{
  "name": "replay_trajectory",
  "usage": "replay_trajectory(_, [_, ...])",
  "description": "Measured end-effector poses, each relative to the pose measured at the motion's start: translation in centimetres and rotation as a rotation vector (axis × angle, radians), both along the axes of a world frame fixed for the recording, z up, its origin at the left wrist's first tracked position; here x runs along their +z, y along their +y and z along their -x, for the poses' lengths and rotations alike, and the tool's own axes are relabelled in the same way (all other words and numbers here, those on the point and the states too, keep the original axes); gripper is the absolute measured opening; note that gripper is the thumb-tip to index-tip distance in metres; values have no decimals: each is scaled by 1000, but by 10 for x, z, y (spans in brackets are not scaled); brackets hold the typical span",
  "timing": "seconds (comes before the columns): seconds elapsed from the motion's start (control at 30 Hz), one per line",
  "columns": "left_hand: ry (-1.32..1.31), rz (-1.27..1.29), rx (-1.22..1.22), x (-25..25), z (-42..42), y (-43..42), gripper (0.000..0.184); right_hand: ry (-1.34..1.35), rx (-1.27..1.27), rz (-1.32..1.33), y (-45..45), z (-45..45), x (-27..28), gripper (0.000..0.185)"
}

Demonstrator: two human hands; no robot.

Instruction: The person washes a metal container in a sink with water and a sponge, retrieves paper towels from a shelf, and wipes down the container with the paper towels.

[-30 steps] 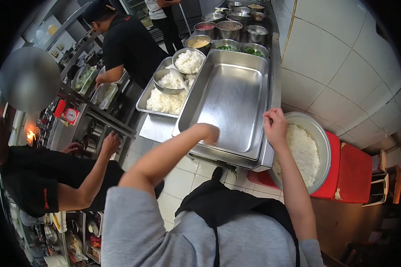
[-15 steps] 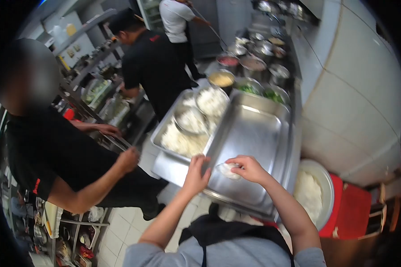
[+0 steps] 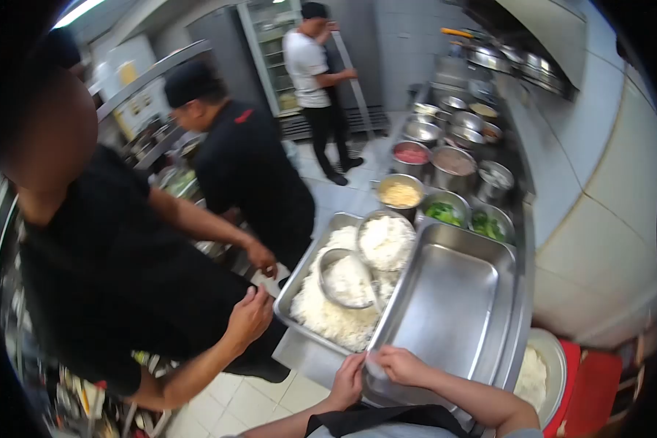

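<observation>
My right hand (image 3: 404,366) is closed, fingertips pinching a small whitish, see-through piece (image 3: 376,365) that looks like thin plastic; blur hides its exact kind. Just left of it, my left hand (image 3: 348,381) has its fingers pressed together, and what they grip is hard to make out. Both hands are over the near end of a deep steel tray (image 3: 445,314) with a bare, shiny bottom. Beside it on the left, another steel tray (image 3: 288,292) contains loose white rice (image 3: 321,314), a bowl of rice (image 3: 387,241) and a tilted steel bowl (image 3: 328,281) with rice in it.
Metal pots of ingredients, including shredded yellow food (image 3: 400,193) and chopped greens (image 3: 444,212), line the counter beyond. A big tub of white food (image 3: 534,379) stands low right by a red stool (image 3: 595,379). A co-worker in black (image 3: 139,270) stands close left; two others are farther back.
The view has tilted up, showing more of the kitchen. My hands have come closer together; the white lump in my right hand no longer shows. The near co-worker's hands moved toward the rice tray.
</observation>
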State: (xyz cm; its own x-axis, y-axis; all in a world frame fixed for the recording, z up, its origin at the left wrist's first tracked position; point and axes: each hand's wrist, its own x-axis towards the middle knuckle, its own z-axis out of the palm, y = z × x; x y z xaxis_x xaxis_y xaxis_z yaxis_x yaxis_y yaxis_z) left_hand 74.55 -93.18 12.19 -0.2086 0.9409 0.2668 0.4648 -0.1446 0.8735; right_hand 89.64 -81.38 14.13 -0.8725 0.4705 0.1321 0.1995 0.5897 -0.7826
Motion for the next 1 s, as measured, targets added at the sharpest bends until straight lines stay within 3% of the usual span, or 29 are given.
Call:
replay_trajectory(0.07, [-16,136,-20,5,3,-1,39,-25,238,138,21,-14,-2,15])
replay_trajectory(0.1, [-16,133,-26,6,2,-1,39,-92,50,308,40,-19,3,19])
replay_trajectory(0.13, [-19,134,-24,8,0,3,39,-203,-147,240,67,-25,3,29])
replay_trajectory(0.17, [-25,130,-15,6,-1,4,39,-46,-262,88,107,-35,-29,31])
replay_trajectory(0.2, [-55,213,-40,0,1,2,39,-339,-399,-64,152,-44,-47,14])
replay_trajectory(0.23, [-34,221,-55,0,0,3,39,-343,-746,104,177,-48,-29,16])
replay_trajectory(0.27, [-9,226,-65,4,0,4,39,-301,-858,3,218,-57,-69,21])
replay_trajectory(0.3, [16,228,-67,6,-1,6,39,-252,-752,-259,233,-68,-76,20])
replay_trajectory(0.37, [60,198,-81,6,-1,9,39,-254,-826,-422,256,-63,-98,21])
replay_trajectory(0.47, [3,276,-63,6,0,8,37,-307,-827,-277,240,-32,-109,20])
replay_trajectory(0.53, [14,248,-58,4,0,9,37,-340,-630,-109,181,-15,-66,19])
replay_trajectory(0.67, [-26,258,-51,1,1,9,35,-422,-339,96,54,-14,-45,22])
replay_trajectory(0.77, [-92,292,-49,-5,0,6,34,-389,-70,22,-19,-17,-46,29])
replay_trajectory(0.8, [-78,269,-63,-5,1,7,34,-350,-74,115,-34,-17,-56,26])
replay_trajectory(0.9, [-51,234,-78,-7,2,4,34,-625,94,569,16,-28,-28,25])
replay_trajectory(0.97, [-20,204,-82,-9,4,8,34,-358,-89,25,67,-69,-61,25])
replay_trajectory(1.0, [0,186,-87,-10,5,9,34,-330,-291,-74,102,-90,-56,21])
